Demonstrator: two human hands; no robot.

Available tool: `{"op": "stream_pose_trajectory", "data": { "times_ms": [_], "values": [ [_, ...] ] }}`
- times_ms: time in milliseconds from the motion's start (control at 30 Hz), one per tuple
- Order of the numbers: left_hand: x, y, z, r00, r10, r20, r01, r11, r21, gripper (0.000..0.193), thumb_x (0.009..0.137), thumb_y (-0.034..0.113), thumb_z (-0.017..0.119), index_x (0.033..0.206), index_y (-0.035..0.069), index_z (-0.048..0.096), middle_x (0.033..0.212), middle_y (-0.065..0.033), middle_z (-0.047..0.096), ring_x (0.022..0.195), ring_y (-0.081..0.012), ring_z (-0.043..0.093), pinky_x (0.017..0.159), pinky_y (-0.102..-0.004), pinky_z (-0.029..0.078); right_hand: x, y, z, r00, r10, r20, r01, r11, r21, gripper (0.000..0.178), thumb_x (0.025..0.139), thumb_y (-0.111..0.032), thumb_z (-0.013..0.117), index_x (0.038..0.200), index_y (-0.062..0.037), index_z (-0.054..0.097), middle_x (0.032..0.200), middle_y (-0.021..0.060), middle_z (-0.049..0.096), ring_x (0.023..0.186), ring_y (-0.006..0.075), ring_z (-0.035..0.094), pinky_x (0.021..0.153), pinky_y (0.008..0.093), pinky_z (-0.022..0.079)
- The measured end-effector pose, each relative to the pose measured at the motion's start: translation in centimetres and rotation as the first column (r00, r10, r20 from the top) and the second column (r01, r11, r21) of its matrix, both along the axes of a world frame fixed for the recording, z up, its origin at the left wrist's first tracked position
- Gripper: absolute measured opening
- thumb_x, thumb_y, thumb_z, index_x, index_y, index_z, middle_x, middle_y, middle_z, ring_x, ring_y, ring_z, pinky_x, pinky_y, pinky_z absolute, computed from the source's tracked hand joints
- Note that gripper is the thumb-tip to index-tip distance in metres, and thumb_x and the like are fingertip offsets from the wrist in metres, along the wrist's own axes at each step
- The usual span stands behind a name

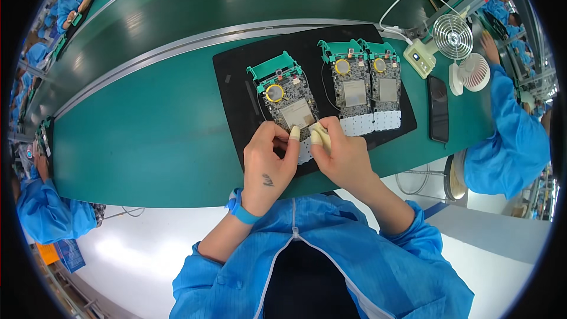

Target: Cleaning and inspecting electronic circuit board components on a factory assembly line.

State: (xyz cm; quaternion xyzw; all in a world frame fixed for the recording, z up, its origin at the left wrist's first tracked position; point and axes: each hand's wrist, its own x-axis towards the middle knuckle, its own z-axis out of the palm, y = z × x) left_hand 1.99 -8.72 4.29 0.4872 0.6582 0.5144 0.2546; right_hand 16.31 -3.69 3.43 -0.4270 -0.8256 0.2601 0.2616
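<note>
A circuit board with a green plastic bracket at its far end lies on a black mat in front of me. A round yellow-ringed cell and a silver shield plate sit on it. My left hand is closed at the board's near left edge, its thumb in a cream finger cot. My right hand is pinched at the near right edge, with cream covering on its fingertips; anything between those fingers is too small to make out. Two similar boards lie to the right.
Right of the mat lie a black phone, a cream fan base with a round fan, and a smaller white fan. A metal rail borders the green bench's far side. People in blue smocks work at both sides.
</note>
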Motion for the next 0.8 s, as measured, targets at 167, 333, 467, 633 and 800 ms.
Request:
{"op": "stream_pose_trajectory", "data": {
  "times_ms": [167,333,467,633,800],
  "values": [
    [-0.2,-0.1,-0.1,1.0,-0.002,-0.012,0.001,1.0,-0.015,0.015,0.078,0.001,0.066,0.075,-0.001,0.053,0.068,-0.0097,0.057,0.057,-0.0166,0.06,0.05,-0.0277,0.046,-0.2,0.0,-0.2,1.0,0.017,0.01,-0.017,0.998,0.055,0.024,0.082,-0.014,0.062,0.102,-0.0076,0.049,0.064,0.0107,0.061,0.052,0.0306,0.062,0.046,0.0378,0.048],
    [-0.2,0.0,-0.2,1.0,-0.007,0.004,0.007,1.0,-0.023,0.014,0.078,0.001,0.066,0.075,-0.002,0.052,0.069,-0.0097,0.057,0.058,-0.0166,0.061,0.05,-0.0275,0.046,-0.3,0.1,-0.1,0.998,0.031,0.047,-0.036,0.994,0.108,0.026,0.081,-0.014,0.062,0.103,-0.0076,0.049,0.061,0.0096,0.06,0.05,0.0297,0.061,0.045,0.0372,0.047],
    [-0.2,0.0,-0.1,1.0,-0.014,0.023,0.015,1.0,-0.017,0.014,0.077,0.0,0.066,0.075,-0.002,0.052,0.07,-0.0099,0.056,0.058,-0.0168,0.061,0.05,-0.0274,0.046,-0.5,-0.1,0.1,0.985,0.044,0.168,-0.074,0.981,0.179,0.026,0.081,-0.014,0.062,0.102,-0.0074,0.049,0.06,0.0097,0.06,0.05,0.0296,0.061,0.045,0.0372,0.046],
    [-0.3,0.0,-0.1,1.0,-0.022,0.011,0.022,0.999,-0.029,0.014,0.077,0.0,0.065,0.075,-0.002,0.052,0.07,-0.0099,0.056,0.058,-0.0167,0.06,0.05,-0.0273,0.046,-0.2,0.0,-0.8,1.0,-0.007,-0.014,0.009,0.996,0.088,0.027,0.079,-0.014,0.063,0.102,-0.0076,0.049,0.059,0.0089,0.059,0.05,0.0283,0.061,0.044,0.0361,0.045],
    [-0.1,-0.1,-0.2,0.999,-0.018,0.026,0.019,1.0,-0.024,0.014,0.077,0.0,0.065,0.075,-0.002,0.052,0.069,-0.01,0.056,0.058,-0.0166,0.06,0.05,-0.0273,0.046,-0.4,-0.2,-0.5,0.998,0.005,0.061,-0.012,0.993,0.115,0.028,0.08,-0.014,0.062,0.103,-0.0075,0.048,0.058,0.009,0.059,0.049,0.0283,0.06,0.044,0.0368,0.045]
  ]
}}
